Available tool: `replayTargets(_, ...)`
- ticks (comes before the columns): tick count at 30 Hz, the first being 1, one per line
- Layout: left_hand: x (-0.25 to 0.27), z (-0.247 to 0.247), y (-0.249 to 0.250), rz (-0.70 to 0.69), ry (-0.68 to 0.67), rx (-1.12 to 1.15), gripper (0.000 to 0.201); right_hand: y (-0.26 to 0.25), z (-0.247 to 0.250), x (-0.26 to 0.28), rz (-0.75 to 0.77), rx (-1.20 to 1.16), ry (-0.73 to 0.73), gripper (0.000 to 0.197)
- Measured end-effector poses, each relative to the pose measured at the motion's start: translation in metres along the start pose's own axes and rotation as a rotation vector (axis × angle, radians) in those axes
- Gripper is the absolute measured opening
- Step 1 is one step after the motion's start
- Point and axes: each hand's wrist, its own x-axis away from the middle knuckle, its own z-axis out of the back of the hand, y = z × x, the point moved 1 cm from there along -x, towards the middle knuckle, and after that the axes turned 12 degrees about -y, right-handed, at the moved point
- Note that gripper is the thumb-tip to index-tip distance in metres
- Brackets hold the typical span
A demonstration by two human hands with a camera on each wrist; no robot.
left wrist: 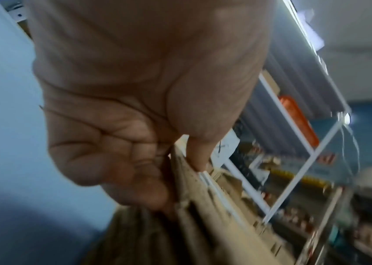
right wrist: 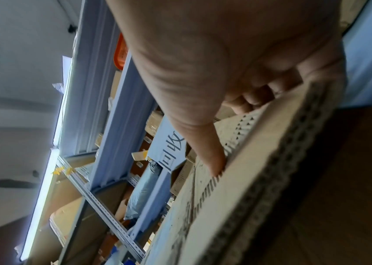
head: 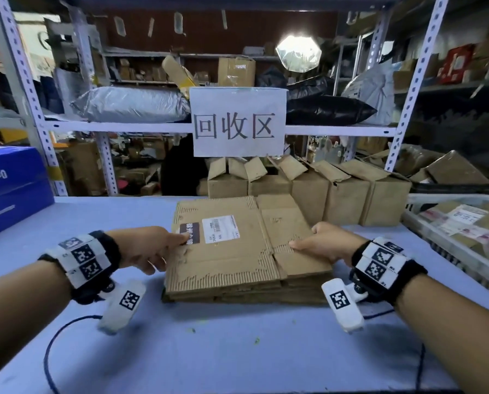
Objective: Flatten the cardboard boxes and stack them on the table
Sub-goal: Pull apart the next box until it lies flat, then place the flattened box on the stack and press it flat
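Observation:
A flattened cardboard box (head: 232,251) with a white shipping label lies on top of a stack of flattened boxes (head: 237,294) in the middle of the blue table (head: 209,351). My left hand (head: 166,250) pinches the top box's left edge, thumb on top and fingers curled beneath. The left wrist view shows that pinch by my left hand (left wrist: 176,179) on the cardboard (left wrist: 203,215). My right hand (head: 308,240) grips the right side, thumb pressed on the top face. In the right wrist view the right hand (right wrist: 232,136) has its fingers tucked under the cardboard edge (right wrist: 237,197).
Several upright open cardboard boxes (head: 345,194) stand in a row behind the stack. A blue carton (head: 10,189) sits at the left, and a white basket (head: 450,251) of parcels at the right. A paper sign (head: 237,122) hangs from the shelf. A dark cable (head: 55,336) loops near the front left.

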Motion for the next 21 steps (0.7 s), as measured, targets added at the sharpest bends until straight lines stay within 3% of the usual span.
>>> replayTargets(10, -0.033, -0.002, 0.018, 0.265, 0.213, -0.673, 0.070, -0.002, -0.003, 0.006, -0.022, 0.207, -0.073, 0.022)
replayTargets(17, -0.024, -0.010, 0.032, 0.309, 0.227, -0.886, 0.062, -0.008, 0.003, 0.006, -0.109, 0.242, -0.182, 0.044)
replayTargets(21, -0.021, -0.001, 0.048, 0.301, 0.221, -0.951, 0.056, -0.028, 0.021, 0.011, -0.128, 0.477, -0.164, 0.050)
